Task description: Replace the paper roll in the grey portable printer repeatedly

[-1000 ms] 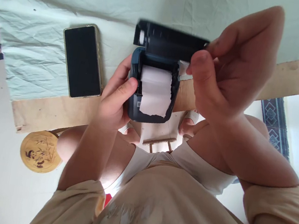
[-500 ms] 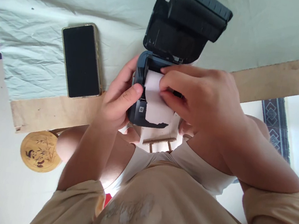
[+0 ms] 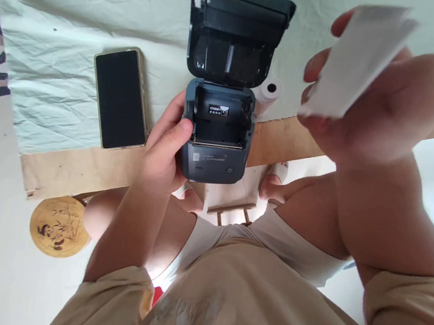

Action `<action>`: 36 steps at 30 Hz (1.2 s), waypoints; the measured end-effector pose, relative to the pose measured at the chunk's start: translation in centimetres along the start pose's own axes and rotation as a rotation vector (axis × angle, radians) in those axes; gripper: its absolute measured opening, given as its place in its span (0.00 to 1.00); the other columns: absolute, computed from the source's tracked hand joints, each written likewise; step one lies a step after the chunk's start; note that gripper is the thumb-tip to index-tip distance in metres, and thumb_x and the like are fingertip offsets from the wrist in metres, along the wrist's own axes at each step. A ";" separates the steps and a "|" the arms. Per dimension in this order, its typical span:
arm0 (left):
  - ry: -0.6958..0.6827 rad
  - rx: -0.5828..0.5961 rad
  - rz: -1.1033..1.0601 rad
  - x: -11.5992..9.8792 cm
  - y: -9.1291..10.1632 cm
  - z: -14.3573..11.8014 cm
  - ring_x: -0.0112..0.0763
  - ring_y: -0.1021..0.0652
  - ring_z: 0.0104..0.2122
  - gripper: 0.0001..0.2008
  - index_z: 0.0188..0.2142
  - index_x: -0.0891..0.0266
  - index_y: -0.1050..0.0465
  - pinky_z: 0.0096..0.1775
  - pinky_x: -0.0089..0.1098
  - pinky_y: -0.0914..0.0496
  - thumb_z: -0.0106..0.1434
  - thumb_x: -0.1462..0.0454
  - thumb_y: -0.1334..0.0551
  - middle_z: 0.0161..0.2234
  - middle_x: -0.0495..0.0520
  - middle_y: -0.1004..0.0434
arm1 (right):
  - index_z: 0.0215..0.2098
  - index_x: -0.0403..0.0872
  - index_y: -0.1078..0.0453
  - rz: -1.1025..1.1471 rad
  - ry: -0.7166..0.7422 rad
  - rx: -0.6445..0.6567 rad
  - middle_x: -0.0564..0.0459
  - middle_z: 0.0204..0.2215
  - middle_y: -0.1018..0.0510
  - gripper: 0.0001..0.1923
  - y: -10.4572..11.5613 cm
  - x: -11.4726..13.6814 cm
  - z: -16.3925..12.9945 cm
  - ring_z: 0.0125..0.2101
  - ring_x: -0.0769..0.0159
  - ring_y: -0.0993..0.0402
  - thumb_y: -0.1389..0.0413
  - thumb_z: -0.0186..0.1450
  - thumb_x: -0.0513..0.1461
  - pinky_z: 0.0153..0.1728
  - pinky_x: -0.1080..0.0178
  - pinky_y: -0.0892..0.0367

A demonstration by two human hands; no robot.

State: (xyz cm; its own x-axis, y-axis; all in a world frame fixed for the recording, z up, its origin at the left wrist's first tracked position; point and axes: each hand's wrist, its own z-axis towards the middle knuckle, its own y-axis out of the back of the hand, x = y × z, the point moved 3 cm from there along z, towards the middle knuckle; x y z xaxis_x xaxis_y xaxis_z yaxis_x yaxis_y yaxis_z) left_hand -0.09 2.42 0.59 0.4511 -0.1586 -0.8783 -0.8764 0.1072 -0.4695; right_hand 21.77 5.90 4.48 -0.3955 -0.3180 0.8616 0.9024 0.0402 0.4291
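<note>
Our left hand (image 3: 163, 157) gripped the printer (image 3: 215, 130) by its left side, thumb on the top edge, fingers wrapped under. That kept the body steady at the near edge of the counter (image 3: 79, 164), over our lap, with the bay facing up at us. The lid (image 3: 235, 30) stood swung fully back, so the bay was exposed and bare: no roll inside.

Our right hand (image 3: 382, 107) was lifted well clear to the right, closed on a paper (image 3: 356, 61), white and blurred; we couldn't tell whether it was a strip or a small roll. Held high like that, it stayed out of the way of the open bay.

A spare roll (image 3: 269, 92) lay on the cloth (image 3: 54, 53) just beside the hinge, right side. A phone (image 3: 121, 98) lay face up, screen dark, left of the printer and apart from it. A round panda coaster (image 3: 58, 226) sat on the floor below the counter edge.

Writing: a small white-on-black label inside the bay and a line of fine print on the front panel, both too small to read. No brand legible.
</note>
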 end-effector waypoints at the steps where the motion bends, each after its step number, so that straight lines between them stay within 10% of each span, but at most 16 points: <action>1: 0.001 -0.008 -0.006 0.0 0.0 0.1 0.36 0.21 0.44 0.18 0.49 0.61 0.29 0.49 0.38 0.28 0.61 0.58 0.41 0.41 0.54 0.23 | 0.44 0.49 0.41 0.035 -0.046 -0.044 0.57 0.22 0.38 0.17 0.3 -0.9 0.3 0.16 0.76 0.43 0.65 0.67 0.46 0.14 0.69 0.47; 4: 0.002 -0.001 -0.012 0.0 0.0 0.2 0.31 0.21 0.37 0.14 0.44 0.62 0.28 0.43 0.34 0.27 0.61 0.58 0.42 0.39 0.54 0.23 | 0.39 0.49 0.42 0.096 -0.157 -0.181 0.56 0.25 0.35 0.07 1.3 -2.8 0.5 0.19 0.75 0.38 0.57 0.64 0.42 0.16 0.68 0.45; 10: -0.006 0.002 -0.004 0.1 0.1 0.2 0.35 0.21 0.43 0.15 0.46 0.59 0.29 0.51 0.38 0.26 0.61 0.57 0.42 0.40 0.51 0.21 | 0.39 0.47 0.35 -0.498 -0.027 -0.152 0.46 0.39 0.27 0.14 2.0 -3.3 0.2 0.42 0.62 0.32 0.45 0.59 0.47 0.45 0.57 0.36; 17: -0.004 -0.001 -0.046 0.2 0.1 0.2 0.37 0.21 0.47 0.15 0.45 0.62 0.28 0.54 0.39 0.29 0.61 0.58 0.40 0.39 0.53 0.22 | 0.51 0.50 0.35 -0.616 -0.163 -0.070 0.50 0.45 0.25 0.23 1.9 -3.9 0.4 0.43 0.61 0.29 0.42 0.57 0.41 0.46 0.55 0.33; 25: -0.026 0.047 -0.029 0.1 0.3 0.2 0.31 0.21 0.42 0.16 0.48 0.64 0.30 0.48 0.36 0.27 0.63 0.59 0.44 0.43 0.52 0.23 | 0.53 0.45 0.38 -0.444 0.341 -0.176 0.47 0.46 0.27 0.23 -0.7 0.3 -1.5 0.45 0.64 0.28 0.48 0.59 0.36 0.43 0.58 0.29; 30: -0.042 0.036 -0.028 0.1 0.3 0.3 0.35 0.22 0.45 0.18 0.50 0.64 0.32 0.56 0.42 0.31 0.62 0.59 0.43 0.43 0.53 0.23 | 0.60 0.48 0.44 -0.492 0.225 0.072 0.44 0.57 0.36 0.29 -3.8 -0.9 -1.3 0.57 0.61 0.35 0.47 0.60 0.35 0.53 0.57 0.28; 36: -0.034 0.038 -0.042 0.1 0.4 0.2 0.32 0.21 0.42 0.17 0.48 0.64 0.30 0.54 0.39 0.30 0.62 0.59 0.43 0.42 0.52 0.23 | 0.57 0.52 0.37 -0.437 0.102 0.027 0.46 0.45 0.31 0.24 -3.8 -1.4 -0.7 0.46 0.65 0.30 0.48 0.62 0.36 0.49 0.60 0.28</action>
State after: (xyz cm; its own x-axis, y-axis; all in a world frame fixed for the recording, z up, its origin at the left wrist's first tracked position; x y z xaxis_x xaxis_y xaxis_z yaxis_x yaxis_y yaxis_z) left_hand -0.34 2.63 0.35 0.4938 -0.1301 -0.8598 -0.8496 0.1385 -0.5089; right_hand 19.00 5.50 1.40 -0.7182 -0.4023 0.5677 0.6493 -0.0943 0.7546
